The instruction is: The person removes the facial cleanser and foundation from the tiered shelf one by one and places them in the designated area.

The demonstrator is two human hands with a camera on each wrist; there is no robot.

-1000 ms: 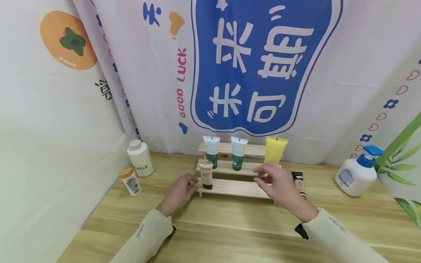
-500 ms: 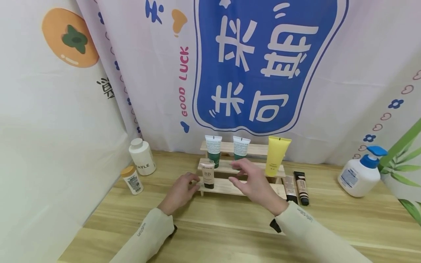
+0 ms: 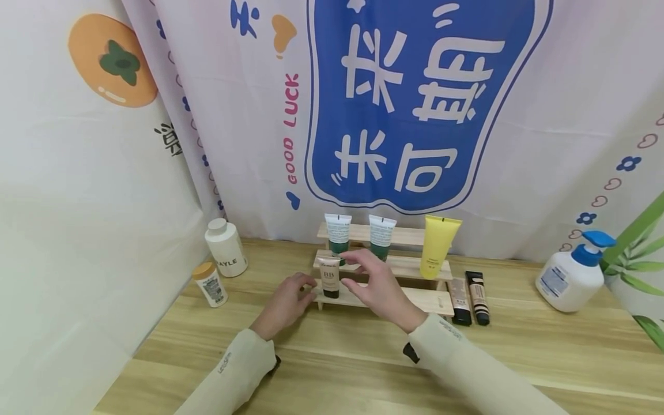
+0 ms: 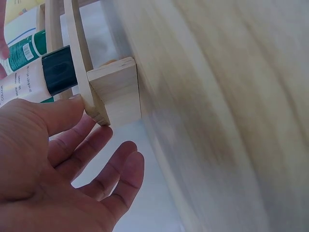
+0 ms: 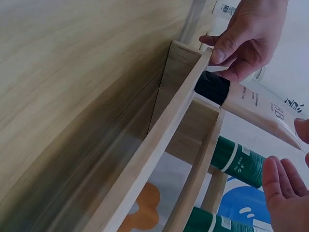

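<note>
A three-tier wooden display rack [image 3: 427,298] stands at the back of the table. On its lowest tier, at the left end, a pinkish BB cream tube [image 3: 329,276] stands upright on its black cap. My left hand [image 3: 282,306] pinches that tier's left end between thumb and fingers, which the left wrist view shows closely. My right hand [image 3: 381,290] is at the BB cream tube's upper part, thumb and fingers spread, with no grip around it. In the right wrist view, the right thumb [image 5: 302,129] overlaps the tube's flat end while the other fingers stay apart from it.
White-and-green tubes [image 3: 381,230] and a yellow tube [image 3: 437,249] stand on the middle tier. Right of the rack lie two tubes, one pinkish [image 3: 460,301], one black-striped [image 3: 478,298]. A pump bottle [image 3: 569,279] stands far right; a white bottle [image 3: 226,249] and orange-capped bottle [image 3: 211,286] stand left.
My right hand has moved left from beside the yellow tube, past the second green tube, to the BB cream tube. The left hand keeps its place at the rack's end.
</note>
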